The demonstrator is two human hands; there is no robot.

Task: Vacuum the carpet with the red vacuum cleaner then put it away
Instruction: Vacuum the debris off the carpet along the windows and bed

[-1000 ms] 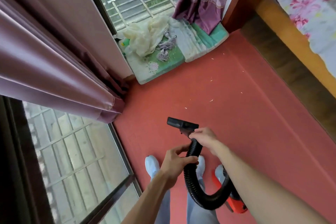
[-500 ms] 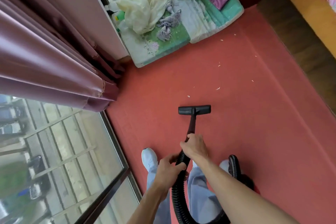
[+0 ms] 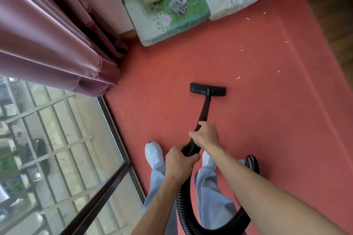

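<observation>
Counting it up: one black nozzle flat on the red carpet, one ribbed hose looping back between two white shoes, about seven pale scraps scattered ahead of the nozzle. Both hands clench the tube — right hand further forward where the wand meets the hose, left hand just behind it. Both arms reach forward and down.

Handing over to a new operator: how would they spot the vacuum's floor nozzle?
Start at the red carpet beyond the person's shoes. The floor nozzle is the flat black crossbar on it, at the tip of the wand held by the right hand. Nothing else on the carpet is T-shaped.
</observation>
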